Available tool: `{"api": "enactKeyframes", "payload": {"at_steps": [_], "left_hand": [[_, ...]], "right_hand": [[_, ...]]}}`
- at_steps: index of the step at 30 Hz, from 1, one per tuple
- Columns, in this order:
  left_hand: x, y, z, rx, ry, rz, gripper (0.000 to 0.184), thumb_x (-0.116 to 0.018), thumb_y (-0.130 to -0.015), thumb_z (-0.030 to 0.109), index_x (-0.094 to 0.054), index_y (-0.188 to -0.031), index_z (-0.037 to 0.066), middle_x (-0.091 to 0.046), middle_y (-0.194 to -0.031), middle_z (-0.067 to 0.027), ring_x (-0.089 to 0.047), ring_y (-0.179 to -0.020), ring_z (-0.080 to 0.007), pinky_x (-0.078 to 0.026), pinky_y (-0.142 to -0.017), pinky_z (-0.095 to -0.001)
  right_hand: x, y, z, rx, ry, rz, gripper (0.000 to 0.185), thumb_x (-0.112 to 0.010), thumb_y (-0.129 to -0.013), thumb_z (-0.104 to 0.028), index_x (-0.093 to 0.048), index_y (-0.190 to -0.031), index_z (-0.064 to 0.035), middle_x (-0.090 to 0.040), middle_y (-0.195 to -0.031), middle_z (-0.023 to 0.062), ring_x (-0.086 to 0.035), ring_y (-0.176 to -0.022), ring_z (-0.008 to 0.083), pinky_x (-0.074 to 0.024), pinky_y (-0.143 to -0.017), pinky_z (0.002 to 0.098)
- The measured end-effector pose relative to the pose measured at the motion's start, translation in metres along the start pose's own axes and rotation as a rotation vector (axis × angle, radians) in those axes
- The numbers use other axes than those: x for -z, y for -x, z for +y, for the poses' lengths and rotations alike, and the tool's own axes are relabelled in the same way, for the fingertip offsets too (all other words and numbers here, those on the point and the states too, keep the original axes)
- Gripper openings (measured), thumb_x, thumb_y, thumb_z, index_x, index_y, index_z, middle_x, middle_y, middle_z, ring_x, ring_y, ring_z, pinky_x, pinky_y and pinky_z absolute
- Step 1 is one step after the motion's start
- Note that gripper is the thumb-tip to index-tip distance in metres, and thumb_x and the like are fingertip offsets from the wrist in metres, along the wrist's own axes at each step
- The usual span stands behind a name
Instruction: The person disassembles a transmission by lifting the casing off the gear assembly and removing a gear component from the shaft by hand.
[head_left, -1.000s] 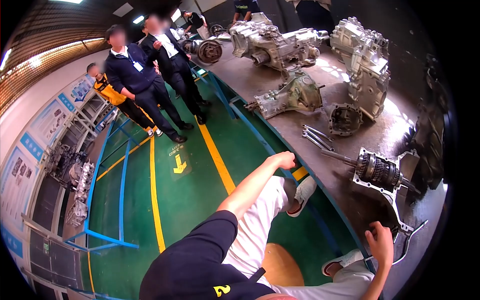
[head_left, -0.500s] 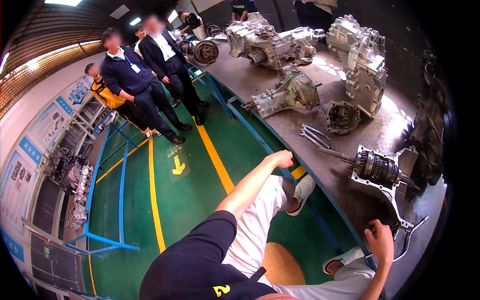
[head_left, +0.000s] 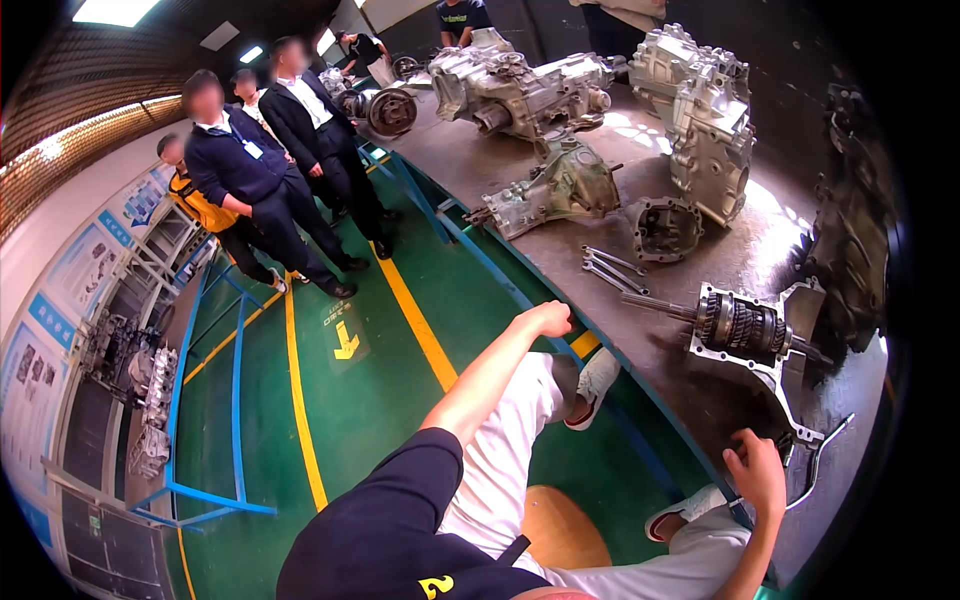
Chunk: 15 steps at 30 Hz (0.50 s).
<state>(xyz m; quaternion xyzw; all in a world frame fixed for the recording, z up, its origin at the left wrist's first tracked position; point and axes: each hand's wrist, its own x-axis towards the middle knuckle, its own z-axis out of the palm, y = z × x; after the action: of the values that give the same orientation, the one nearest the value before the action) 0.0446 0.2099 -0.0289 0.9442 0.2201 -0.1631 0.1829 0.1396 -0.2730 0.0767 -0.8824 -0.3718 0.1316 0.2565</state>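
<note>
My left hand (head_left: 548, 318) rests by my raised knee, beside the table's edge, with its fingers curled in and no object visible in it. Lower right, my right hand (head_left: 757, 470) hovers at the table edge with loosely bent fingers, thumb apart and nothing held. Close beyond it lie a bent metal rod (head_left: 822, 462) and an open gearbox housing half (head_left: 765, 372) carrying a gear shaft (head_left: 740, 325). Several wrenches (head_left: 612, 270) lie on the metal-topped table (head_left: 665, 400), left of the gears. An empty cast housing (head_left: 667, 229) sits behind them.
A bell-shaped housing (head_left: 560, 190), a large transmission (head_left: 520, 90) and an upright gearbox (head_left: 705, 120) stand farther back. People (head_left: 250, 170) stand on the green floor to the left, near a blue frame (head_left: 238, 400). A round wooden stool (head_left: 565, 530) is below me.
The view has shifted slightly, so the table parts appear farther left. The standing people have changed posture a little. Both my hands keep nearly the same pose.
</note>
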Motion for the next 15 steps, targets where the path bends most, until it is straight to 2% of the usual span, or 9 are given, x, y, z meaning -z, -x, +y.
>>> {"api": "enactKeyframes", "payload": {"at_steps": [7, 15], "left_hand": [[0.003, 0.002, 0.001, 0.023, 0.019, -0.014, 0.034, -0.064, -0.085, 0.026, -0.069, -0.106, -0.001, -0.067, -0.108, -0.0224, -0.065, -0.101, -0.0365, -0.052, -0.086, -0.0421], [0.000, -0.002, -0.003, 0.016, 0.018, -0.016, 0.032, -0.063, -0.085, 0.022, -0.069, -0.106, -0.001, -0.067, -0.108, -0.0223, -0.064, -0.102, -0.0369, -0.052, -0.087, -0.0420]], "right_hand": [[0.004, 0.000, -0.005, -0.052, -0.053, -0.036, 0.026, -0.069, -0.079, -0.012, -0.063, -0.099, 0.0032, -0.064, -0.071, 0.0185, -0.062, -0.064, 0.0333, -0.0487, -0.063, 0.0399], [0.007, -0.001, -0.011, 0.008, -0.062, 0.030, 0.024, -0.068, -0.079, -0.012, -0.062, -0.098, 0.0032, -0.065, -0.073, 0.0183, -0.063, -0.066, 0.0335, -0.0495, -0.064, 0.0396]]}}
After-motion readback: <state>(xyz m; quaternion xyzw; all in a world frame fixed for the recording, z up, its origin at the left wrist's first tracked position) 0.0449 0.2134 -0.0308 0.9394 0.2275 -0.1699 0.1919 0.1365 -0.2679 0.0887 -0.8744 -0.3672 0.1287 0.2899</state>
